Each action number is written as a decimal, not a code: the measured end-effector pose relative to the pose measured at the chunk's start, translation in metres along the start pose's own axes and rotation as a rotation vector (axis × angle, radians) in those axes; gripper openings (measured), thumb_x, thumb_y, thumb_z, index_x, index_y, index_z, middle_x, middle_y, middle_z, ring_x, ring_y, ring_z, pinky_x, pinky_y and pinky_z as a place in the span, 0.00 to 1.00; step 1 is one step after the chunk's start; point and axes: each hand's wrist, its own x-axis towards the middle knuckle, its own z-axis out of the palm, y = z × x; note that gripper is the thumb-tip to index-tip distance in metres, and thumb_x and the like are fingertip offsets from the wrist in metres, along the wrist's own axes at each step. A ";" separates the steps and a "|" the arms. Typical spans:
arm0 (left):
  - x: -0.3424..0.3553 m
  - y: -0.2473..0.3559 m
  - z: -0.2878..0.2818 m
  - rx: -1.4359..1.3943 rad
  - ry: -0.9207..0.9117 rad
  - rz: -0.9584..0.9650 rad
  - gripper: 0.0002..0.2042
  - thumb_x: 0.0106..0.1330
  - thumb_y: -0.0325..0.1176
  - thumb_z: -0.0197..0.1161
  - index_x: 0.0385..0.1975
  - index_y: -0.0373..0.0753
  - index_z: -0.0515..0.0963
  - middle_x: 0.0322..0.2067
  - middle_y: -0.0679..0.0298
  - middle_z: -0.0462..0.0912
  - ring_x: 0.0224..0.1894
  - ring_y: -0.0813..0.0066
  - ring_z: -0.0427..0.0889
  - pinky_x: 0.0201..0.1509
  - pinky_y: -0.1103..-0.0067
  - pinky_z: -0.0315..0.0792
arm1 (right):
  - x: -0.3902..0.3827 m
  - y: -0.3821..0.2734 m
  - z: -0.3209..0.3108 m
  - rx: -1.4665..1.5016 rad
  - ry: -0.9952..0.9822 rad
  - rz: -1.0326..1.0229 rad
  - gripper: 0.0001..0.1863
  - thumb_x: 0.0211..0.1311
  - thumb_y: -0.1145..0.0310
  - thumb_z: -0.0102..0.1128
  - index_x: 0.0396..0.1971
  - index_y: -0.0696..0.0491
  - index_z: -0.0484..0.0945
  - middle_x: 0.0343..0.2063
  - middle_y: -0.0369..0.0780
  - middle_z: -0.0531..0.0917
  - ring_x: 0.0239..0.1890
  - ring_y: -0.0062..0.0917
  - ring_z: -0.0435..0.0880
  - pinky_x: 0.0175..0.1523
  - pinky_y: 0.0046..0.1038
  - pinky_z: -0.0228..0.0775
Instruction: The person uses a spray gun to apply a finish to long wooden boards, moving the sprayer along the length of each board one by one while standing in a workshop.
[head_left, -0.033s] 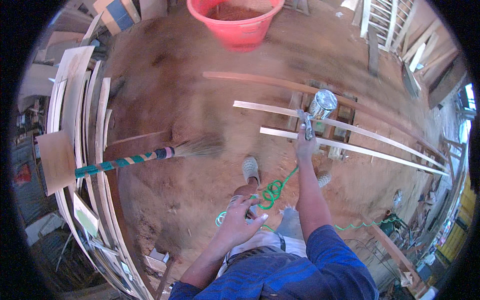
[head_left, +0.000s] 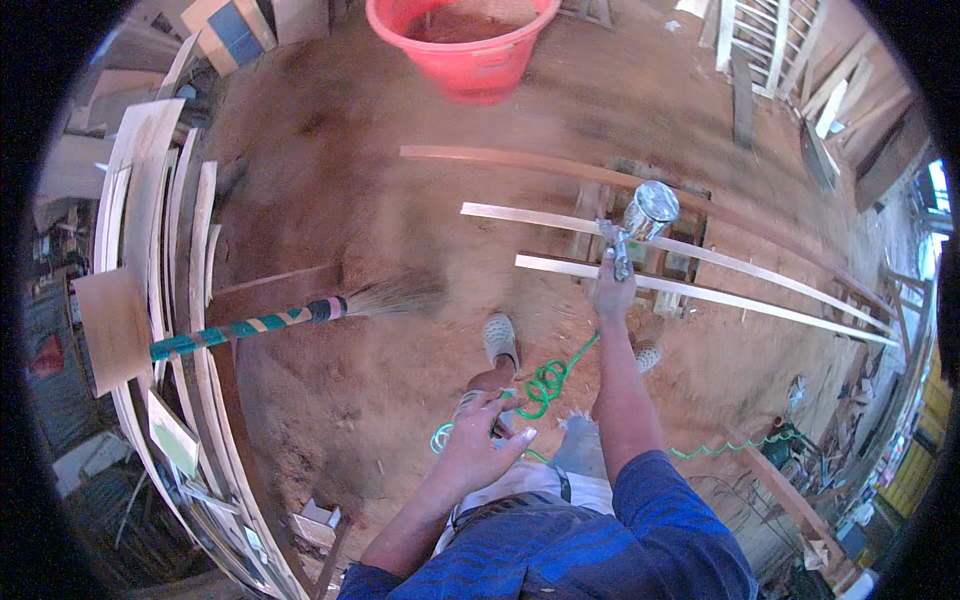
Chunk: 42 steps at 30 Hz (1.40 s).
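My right hand (head_left: 613, 295) is wrapped round the handle of a metal spray gun (head_left: 619, 245). A silvery paint cup (head_left: 652, 206) sits at the gun's top. Below and beyond the gun lie two pale wooden strips (head_left: 720, 261) and one reddish-brown strip (head_left: 480, 156), roughly side by side. A green coiled air hose (head_left: 545, 388) hangs from the gun and loops across to my left hand (head_left: 480, 440). That hand is closed round a part of the hose in front of my waist, its fingers bent and its thumb showing.
A red plastic tub (head_left: 470, 65) stands on the dirt floor ahead. At left, a broom with a green-wrapped handle (head_left: 250, 327) leans over stacked boards (head_left: 200, 290). Wooden pieces and a slatted frame (head_left: 775, 40) stand at far right. More green hose (head_left: 740, 447) runs off right.
The view has shifted very slightly. My right hand and the spray gun sit a little further right; my left hand has not visibly moved.
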 end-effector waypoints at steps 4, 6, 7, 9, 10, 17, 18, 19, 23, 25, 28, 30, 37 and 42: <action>0.010 0.015 0.020 -0.018 -0.085 -0.008 0.23 0.61 0.38 0.70 0.55 0.37 0.78 0.55 0.49 0.78 0.56 0.55 0.80 0.56 0.68 0.77 | 0.028 0.020 -0.066 0.026 0.124 -0.052 0.19 0.71 0.59 0.62 0.51 0.59 0.79 0.32 0.36 0.82 0.35 0.18 0.75 0.42 0.26 0.70; 0.011 0.004 0.026 0.130 -0.033 0.137 0.25 0.61 0.41 0.71 0.53 0.31 0.78 0.58 0.42 0.75 0.47 0.54 0.85 0.49 0.69 0.81 | 0.024 0.002 -0.076 0.002 0.145 0.062 0.19 0.72 0.59 0.61 0.51 0.59 0.79 0.32 0.36 0.82 0.34 0.19 0.75 0.42 0.26 0.71; 0.012 0.003 0.029 0.138 -0.033 0.135 0.25 0.61 0.41 0.71 0.53 0.31 0.78 0.58 0.42 0.75 0.47 0.54 0.85 0.49 0.69 0.81 | 0.025 -0.007 -0.084 -0.034 0.171 0.161 0.19 0.72 0.59 0.61 0.51 0.59 0.79 0.32 0.36 0.82 0.34 0.19 0.76 0.41 0.27 0.71; 0.020 0.011 0.041 0.174 -0.078 0.223 0.25 0.62 0.42 0.71 0.54 0.31 0.78 0.59 0.40 0.75 0.54 0.50 0.82 0.54 0.67 0.79 | 0.050 0.018 -0.129 -0.102 0.270 -0.112 0.18 0.73 0.58 0.59 0.49 0.59 0.79 0.30 0.35 0.81 0.32 0.19 0.76 0.39 0.26 0.71; 0.019 0.012 0.040 0.186 -0.069 0.209 0.25 0.62 0.42 0.71 0.54 0.31 0.78 0.59 0.40 0.75 0.54 0.50 0.82 0.54 0.67 0.79 | 0.049 0.008 -0.127 -0.055 0.327 -0.111 0.16 0.73 0.58 0.59 0.42 0.58 0.80 0.26 0.34 0.79 0.30 0.19 0.75 0.37 0.27 0.69; 0.020 0.033 0.044 0.118 -0.140 0.103 0.25 0.62 0.42 0.70 0.54 0.31 0.78 0.58 0.41 0.75 0.59 0.48 0.78 0.62 0.65 0.73 | 0.066 0.002 -0.165 -0.172 0.372 -0.062 0.18 0.72 0.55 0.59 0.44 0.58 0.80 0.26 0.35 0.80 0.29 0.20 0.77 0.36 0.28 0.69; 0.021 0.030 0.045 0.177 -0.120 0.176 0.25 0.62 0.42 0.70 0.54 0.31 0.78 0.58 0.41 0.75 0.56 0.49 0.81 0.59 0.66 0.76 | 0.065 0.000 -0.162 -0.182 0.344 -0.054 0.18 0.72 0.55 0.60 0.43 0.57 0.80 0.25 0.34 0.79 0.28 0.20 0.76 0.35 0.27 0.69; 0.021 0.027 0.044 0.180 -0.119 0.174 0.25 0.62 0.42 0.70 0.54 0.31 0.78 0.58 0.41 0.75 0.56 0.49 0.81 0.59 0.66 0.76 | 0.061 -0.006 -0.150 -0.179 0.343 -0.052 0.18 0.72 0.55 0.60 0.43 0.57 0.80 0.25 0.34 0.79 0.28 0.20 0.76 0.35 0.27 0.69; 0.022 0.027 0.037 0.163 -0.098 0.210 0.24 0.62 0.40 0.71 0.53 0.30 0.78 0.56 0.44 0.76 0.42 0.58 0.87 0.48 0.72 0.81 | 0.045 -0.018 -0.104 -0.042 0.256 -0.076 0.20 0.74 0.51 0.56 0.41 0.55 0.81 0.21 0.30 0.76 0.26 0.14 0.71 0.31 0.25 0.64; 0.021 0.035 0.031 0.091 -0.120 0.151 0.24 0.61 0.39 0.71 0.53 0.31 0.78 0.55 0.45 0.77 0.39 0.61 0.87 0.44 0.73 0.81 | 0.032 -0.017 -0.080 -0.083 0.190 -0.023 0.19 0.72 0.52 0.59 0.43 0.55 0.81 0.21 0.29 0.73 0.25 0.14 0.70 0.31 0.25 0.64; 0.018 0.040 0.027 0.055 -0.133 -0.007 0.23 0.61 0.39 0.71 0.55 0.39 0.79 0.52 0.48 0.80 0.54 0.51 0.80 0.58 0.66 0.75 | 0.014 -0.028 -0.048 -0.046 0.075 -0.027 0.18 0.71 0.55 0.62 0.42 0.56 0.82 0.21 0.28 0.74 0.25 0.14 0.70 0.32 0.24 0.66; 0.016 0.034 0.027 0.117 -0.058 0.104 0.22 0.61 0.38 0.71 0.54 0.39 0.80 0.51 0.50 0.80 0.47 0.57 0.83 0.52 0.68 0.78 | 0.002 -0.047 -0.025 -0.053 -0.001 -0.006 0.16 0.71 0.56 0.62 0.39 0.56 0.81 0.22 0.29 0.75 0.26 0.13 0.71 0.32 0.24 0.66; 0.015 0.034 0.039 0.078 -0.066 0.073 0.22 0.60 0.37 0.72 0.53 0.36 0.80 0.49 0.53 0.81 0.37 0.68 0.84 0.44 0.73 0.79 | -0.003 -0.067 0.008 0.120 -0.358 -0.030 0.22 0.68 0.52 0.64 0.47 0.58 0.81 0.29 0.34 0.82 0.32 0.18 0.75 0.41 0.29 0.71; 0.020 0.059 0.057 0.149 -0.073 0.049 0.22 0.60 0.38 0.72 0.53 0.35 0.80 0.48 0.53 0.81 0.38 0.67 0.84 0.45 0.73 0.79 | 0.021 -0.070 -0.022 0.014 -0.273 -0.009 0.22 0.69 0.52 0.63 0.45 0.58 0.81 0.26 0.35 0.83 0.31 0.19 0.76 0.39 0.31 0.71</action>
